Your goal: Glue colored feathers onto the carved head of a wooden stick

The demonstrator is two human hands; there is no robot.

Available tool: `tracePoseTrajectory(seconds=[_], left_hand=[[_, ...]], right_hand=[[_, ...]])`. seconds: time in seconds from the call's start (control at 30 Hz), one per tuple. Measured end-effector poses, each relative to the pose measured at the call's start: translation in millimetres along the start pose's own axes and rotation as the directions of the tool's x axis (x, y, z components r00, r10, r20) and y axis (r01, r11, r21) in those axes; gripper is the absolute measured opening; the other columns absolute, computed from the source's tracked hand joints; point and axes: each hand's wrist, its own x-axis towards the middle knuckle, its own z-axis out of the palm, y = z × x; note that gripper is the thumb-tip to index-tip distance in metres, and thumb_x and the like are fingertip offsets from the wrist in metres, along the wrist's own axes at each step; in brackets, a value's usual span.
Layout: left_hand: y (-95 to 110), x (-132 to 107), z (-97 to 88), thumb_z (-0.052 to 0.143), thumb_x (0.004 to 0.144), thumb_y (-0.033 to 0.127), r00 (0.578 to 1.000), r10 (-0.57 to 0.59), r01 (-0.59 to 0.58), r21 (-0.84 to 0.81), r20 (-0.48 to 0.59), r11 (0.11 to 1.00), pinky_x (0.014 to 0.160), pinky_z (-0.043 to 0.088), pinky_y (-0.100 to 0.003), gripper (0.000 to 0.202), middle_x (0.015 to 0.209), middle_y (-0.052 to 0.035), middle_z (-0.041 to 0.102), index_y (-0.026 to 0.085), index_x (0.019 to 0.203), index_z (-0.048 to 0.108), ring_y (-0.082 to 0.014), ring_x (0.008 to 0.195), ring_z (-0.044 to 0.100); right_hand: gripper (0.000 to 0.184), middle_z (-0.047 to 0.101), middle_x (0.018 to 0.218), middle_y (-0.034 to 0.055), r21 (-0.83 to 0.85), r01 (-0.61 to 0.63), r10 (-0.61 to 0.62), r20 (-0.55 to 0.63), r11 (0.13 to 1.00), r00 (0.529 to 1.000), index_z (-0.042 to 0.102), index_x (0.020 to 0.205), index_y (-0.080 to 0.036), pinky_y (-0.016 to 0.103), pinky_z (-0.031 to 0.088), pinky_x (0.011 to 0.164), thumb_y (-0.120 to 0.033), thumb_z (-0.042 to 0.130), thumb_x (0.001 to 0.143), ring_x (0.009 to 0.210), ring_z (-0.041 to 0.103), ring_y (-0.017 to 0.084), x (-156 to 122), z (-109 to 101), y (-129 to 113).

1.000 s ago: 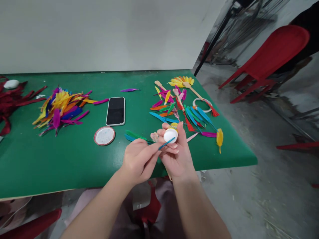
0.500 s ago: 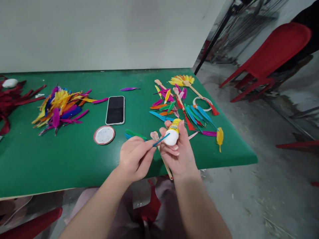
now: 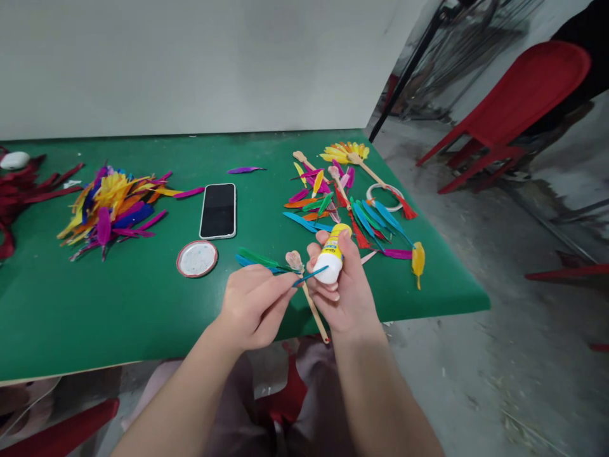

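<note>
My left hand pinches a thin blue strip; whether it is a stick or a feather seen edge-on, I cannot tell. Its far end lies against or just in front of the white end of a small glue bottle with a yellow label. My right hand wraps round this bottle, which is tilted with its white end toward me. Under and between my hands, a wooden spoon-shaped stick lies at the table's front edge. Green feathers and blue ones rest just beyond my left fingers.
On the green table are a phone, a round lid and a heap of coloured feathers. More loose feathers, a yellow feather fan and a white ring lie at right. A red chair stands beyond.
The glue bottle has tipped a little, its white end slightly lower. My left hand has shifted slightly left and down, and the blue strip lies flatter.
</note>
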Motion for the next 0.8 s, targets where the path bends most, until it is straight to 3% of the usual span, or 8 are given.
tracePoseTrajectory(seconds=[0.2,0.33,0.57,0.8], left_hand=[[2.4,0.5,-2.7,0.047,0.078,0.008,0.995,0.049,-0.049,-0.004,-0.085,0.999,0.053,0.046,-0.026,0.013,0.056,-0.0032,0.061,0.013,0.086,0.057,-0.0142,0.054,0.058],[1.7,-2.0,0.5,0.048,0.078,0.008,0.999,0.026,-0.026,-0.015,-0.031,1.000,0.052,0.046,-0.026,0.013,0.060,-0.0048,0.063,0.012,0.087,0.057,-0.0134,0.052,0.056],[1.4,-3.0,4.3,0.048,0.079,0.010,0.999,0.007,-0.006,-0.028,0.034,1.000,0.049,0.043,-0.025,0.014,0.058,-0.0050,0.062,0.010,0.088,0.058,-0.0120,0.047,0.052],[1.8,-2.1,5.8,0.049,0.079,0.010,1.000,0.006,-0.006,-0.024,0.025,1.000,0.048,0.041,-0.024,0.013,0.054,-0.0033,0.059,0.009,0.088,0.058,-0.0119,0.046,0.049]], right_hand=[[0.030,0.048,0.047,-0.0084,0.006,-0.005,0.004,0.065,1.000,0.998,0.045,0.071,-0.019,0.009,0.017,0.021,-0.046,0.057,0.076,0.025,0.021,0.000,-1.1,-1.0,-2.3],[0.035,0.038,0.041,-0.0099,0.057,-0.047,0.039,0.141,0.997,0.989,0.045,0.067,-0.019,0.010,0.017,0.022,-0.051,0.048,0.080,0.026,0.016,0.001,-2.5,-1.8,-3.9],[0.035,0.039,0.045,-0.0090,0.095,-0.091,0.080,0.117,0.991,0.990,0.045,0.068,-0.018,0.010,0.015,0.021,-0.049,0.043,0.083,0.027,0.013,0.000,-2.8,-2.7,-4.5],[0.033,0.041,0.044,-0.0089,0.090,-0.099,0.093,0.071,0.991,0.993,0.045,0.068,-0.018,0.010,0.013,0.020,-0.047,0.045,0.083,0.025,0.014,0.000,-1.9,-0.1,-2.7]])
